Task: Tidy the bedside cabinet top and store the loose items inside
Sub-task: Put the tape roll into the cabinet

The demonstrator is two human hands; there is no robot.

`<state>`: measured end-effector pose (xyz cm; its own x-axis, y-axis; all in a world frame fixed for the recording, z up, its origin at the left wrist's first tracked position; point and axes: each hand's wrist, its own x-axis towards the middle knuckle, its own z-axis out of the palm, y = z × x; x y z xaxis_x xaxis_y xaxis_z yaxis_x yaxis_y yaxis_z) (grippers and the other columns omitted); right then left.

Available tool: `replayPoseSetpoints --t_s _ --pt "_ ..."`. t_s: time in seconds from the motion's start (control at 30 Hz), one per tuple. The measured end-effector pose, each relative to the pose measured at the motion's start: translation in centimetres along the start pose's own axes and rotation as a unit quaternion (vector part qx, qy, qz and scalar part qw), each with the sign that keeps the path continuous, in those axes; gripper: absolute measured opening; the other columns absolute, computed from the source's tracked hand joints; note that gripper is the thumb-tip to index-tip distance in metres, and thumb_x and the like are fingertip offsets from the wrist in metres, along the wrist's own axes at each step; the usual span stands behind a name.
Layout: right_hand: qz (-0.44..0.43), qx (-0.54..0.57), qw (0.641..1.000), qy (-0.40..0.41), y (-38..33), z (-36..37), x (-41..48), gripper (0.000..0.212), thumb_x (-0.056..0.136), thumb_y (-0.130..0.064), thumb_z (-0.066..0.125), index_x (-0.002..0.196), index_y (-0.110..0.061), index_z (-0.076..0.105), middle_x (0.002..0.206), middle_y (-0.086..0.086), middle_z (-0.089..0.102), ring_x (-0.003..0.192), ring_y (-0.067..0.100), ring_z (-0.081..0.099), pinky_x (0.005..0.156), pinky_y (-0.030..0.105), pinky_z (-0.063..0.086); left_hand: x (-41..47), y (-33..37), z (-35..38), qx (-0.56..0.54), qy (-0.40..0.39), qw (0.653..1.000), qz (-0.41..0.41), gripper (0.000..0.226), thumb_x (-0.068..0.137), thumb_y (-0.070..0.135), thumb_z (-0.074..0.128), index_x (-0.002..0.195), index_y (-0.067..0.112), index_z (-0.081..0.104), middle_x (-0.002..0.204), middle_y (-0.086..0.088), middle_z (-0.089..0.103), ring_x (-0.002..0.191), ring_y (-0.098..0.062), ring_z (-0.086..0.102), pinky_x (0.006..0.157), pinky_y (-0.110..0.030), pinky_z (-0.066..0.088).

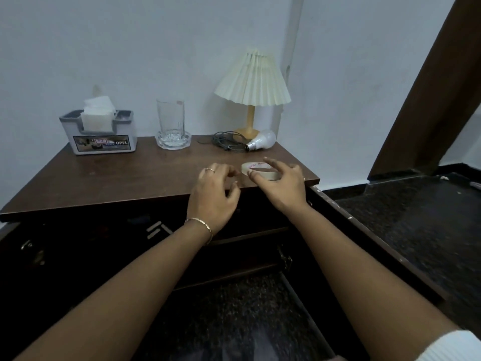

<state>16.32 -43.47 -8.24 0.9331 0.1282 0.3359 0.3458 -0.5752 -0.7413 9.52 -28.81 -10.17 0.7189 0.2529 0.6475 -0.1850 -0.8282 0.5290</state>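
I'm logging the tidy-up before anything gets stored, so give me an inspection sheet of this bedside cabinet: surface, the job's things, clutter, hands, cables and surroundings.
Surface: dark wooden cabinet top, a door swung open at right.
Job's things: tape roll near the front right edge; LED bulb lying on its side at the back.
Clutter: tissue holder back left; tall glass standing in a glass ashtray; pleated-shade lamp.
Hands: left hand loosely curled, holding nothing; right hand with thumb and forefinger either side of the tape roll, grip unclear.
Cables: black cable coiled beside the lamp base.
Surroundings: pale wall, dark speckled floor.
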Motion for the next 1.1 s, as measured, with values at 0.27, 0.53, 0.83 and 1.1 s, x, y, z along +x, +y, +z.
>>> replayPoseSetpoints --t_s 0.27,0.53,0.83,1.1 --pt "-0.127 0.042 0.989 0.061 3.1 1.2 -7.6 0.063 0.072 -0.061 0.062 0.130 -0.037 0.056 0.115 0.000 0.044 0.106 0.007 0.045 0.089 0.010 0.036 -6.7 0.9 1.3 -0.236 0.023 0.955 -0.176 0.027 0.096 0.030 0.047 0.119 0.020 0.058 0.108 0.002 0.064 0.091 -0.011 0.063 0.080 -0.034 0.054" --pt "-0.094 -0.060 0.994 -0.015 7.4 2.0 -10.2 0.071 0.074 -0.062 0.064 0.138 -0.039 0.047 0.121 0.002 0.044 0.115 0.016 0.045 0.092 0.023 0.036 -9.0 -0.3 2.4 -0.381 -0.093 0.842 -0.371 0.024 0.092 0.027 0.057 0.109 0.013 0.068 0.091 -0.003 0.071 0.067 -0.006 0.059 0.051 -0.017 0.048" --pt "-0.039 -0.107 0.991 -0.064 9.3 4.5 -7.1 0.097 0.067 -0.063 0.072 0.146 -0.019 0.036 0.142 0.004 0.048 0.133 0.020 0.042 0.109 0.033 0.035 -7.9 -1.8 5.1 -0.333 -0.176 0.853 -0.362 0.033 0.093 0.014 0.054 0.126 0.017 0.055 0.083 0.000 0.063 0.061 -0.005 0.052 0.050 -0.016 0.043" --pt "-0.002 -0.205 0.978 -0.033 12.2 7.5 -3.8 0.081 0.079 -0.056 0.063 0.138 -0.005 0.039 0.134 0.022 0.045 0.124 0.039 0.042 0.100 0.043 0.038 -6.5 -3.5 9.1 -0.288 -0.219 0.866 -0.345 0.032 0.094 0.015 0.053 0.126 0.013 0.056 0.096 0.002 0.062 0.073 -0.005 0.055 0.063 -0.019 0.047"
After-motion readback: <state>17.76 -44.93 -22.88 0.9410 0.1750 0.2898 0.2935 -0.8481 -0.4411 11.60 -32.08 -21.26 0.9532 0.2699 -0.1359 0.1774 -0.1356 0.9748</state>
